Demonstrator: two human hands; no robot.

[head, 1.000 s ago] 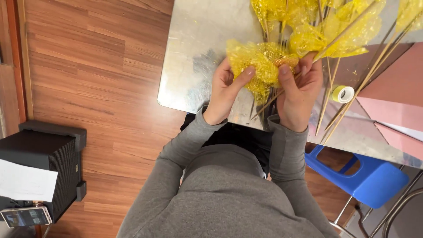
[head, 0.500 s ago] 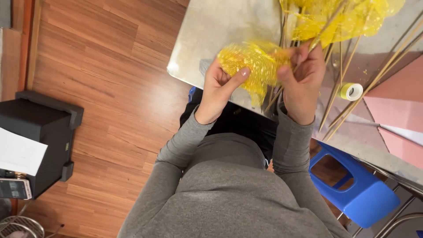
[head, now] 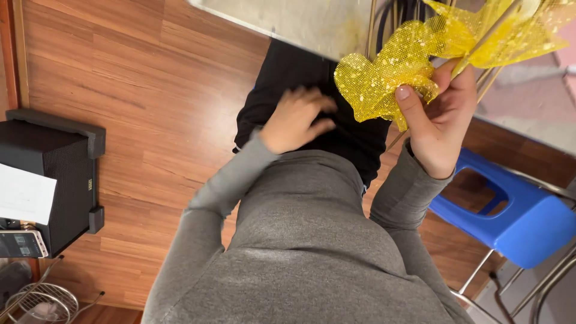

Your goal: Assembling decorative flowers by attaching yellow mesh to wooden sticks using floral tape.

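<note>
My right hand (head: 437,117) grips a yellow mesh flower (head: 384,78) on thin wooden sticks (head: 480,42), held up at the edge of the table (head: 288,21). More yellow mesh petals (head: 510,30) spread above it. My left hand (head: 295,117) rests on my lap against black trousers (head: 288,78), fingers spread, holding nothing. Grey sleeves cover both arms.
A blue plastic stool (head: 510,210) stands at the right on metal legs. A black box-shaped device (head: 51,174) with a white paper (head: 24,195) on it sits at the left on the wooden floor (head: 138,90). A wire rack (head: 42,303) is at the bottom left.
My left hand has let go of the yellow mesh and dropped to my lap. My right hand keeps the flower. The view has tilted down, away from the table.
</note>
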